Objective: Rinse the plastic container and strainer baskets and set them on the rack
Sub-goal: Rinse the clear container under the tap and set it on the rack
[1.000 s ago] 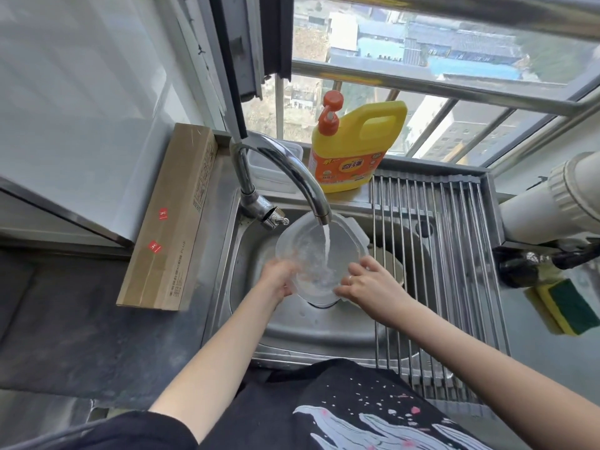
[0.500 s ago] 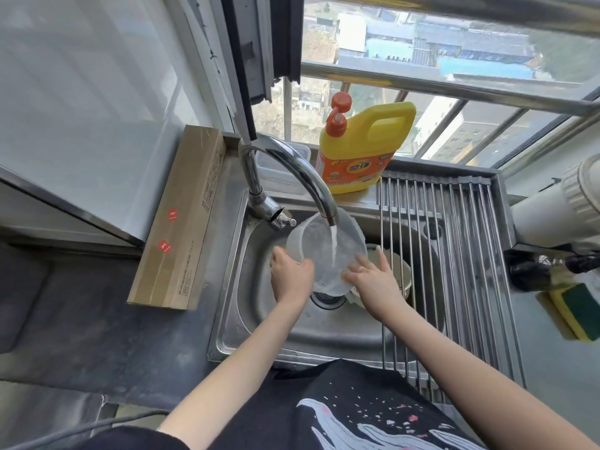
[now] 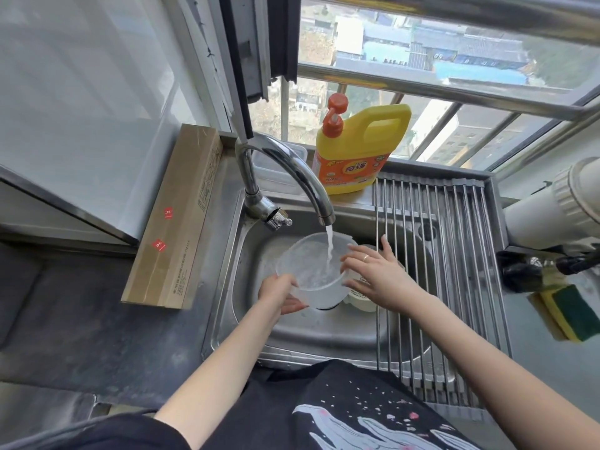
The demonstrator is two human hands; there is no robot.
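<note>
A clear plastic container (image 3: 310,267) sits mouth-up under the running faucet (image 3: 292,177), over the steel sink (image 3: 253,254). Water streams into it. My left hand (image 3: 281,293) grips its near-left rim and wall. My right hand (image 3: 373,271) touches its right rim with fingers spread and mostly straight. A pale strainer basket (image 3: 358,300) lies in the sink behind and below my right hand, mostly hidden. The roll-up metal rack (image 3: 454,254) spans the sink's right half.
A yellow detergent bottle (image 3: 357,151) stands on the sill behind the sink. A long cardboard box (image 3: 175,216) lies left of the sink. A yellow-green sponge (image 3: 568,313) and a white pipe (image 3: 552,209) are at the right.
The container has turned from tilted toward me to mouth-up under the stream. My left hand slid to the lower rim; my right hand's fingers spread open on the right rim.
</note>
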